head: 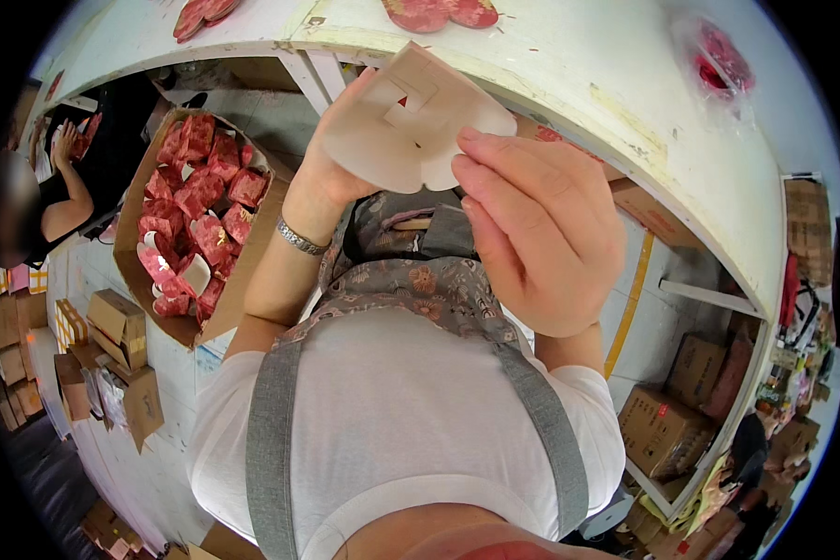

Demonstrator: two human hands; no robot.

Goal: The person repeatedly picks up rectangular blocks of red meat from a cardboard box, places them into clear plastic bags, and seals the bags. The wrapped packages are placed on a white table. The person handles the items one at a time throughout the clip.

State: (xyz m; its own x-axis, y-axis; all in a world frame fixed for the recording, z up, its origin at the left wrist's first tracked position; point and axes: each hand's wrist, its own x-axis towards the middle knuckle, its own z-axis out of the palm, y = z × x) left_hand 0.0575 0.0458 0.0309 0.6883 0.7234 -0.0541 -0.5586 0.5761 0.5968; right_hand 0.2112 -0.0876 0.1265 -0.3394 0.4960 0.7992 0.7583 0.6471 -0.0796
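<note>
A creased paperboard piece (423, 129), its pale inner side facing up, is held up over my apron. It has cut slots, one straight-edged corner and a rounded, notched edge. My left hand (339, 150) supports it from below on the left, the fingers mostly hidden behind it. The fingertips of my right hand (542, 217) touch its rounded right edge; whether they pinch it cannot be told. Ahead on the white table lie red patterned card pieces (441, 12), with more red card pieces (201, 17) further left.
A large open carton (234, 294) of red folded boxes (199, 189) stands on the floor at left. A clear plastic bag (721, 66) with red items lies on the table at right. Cartons (665, 430) sit under the table. Another person (70, 189) works at far left.
</note>
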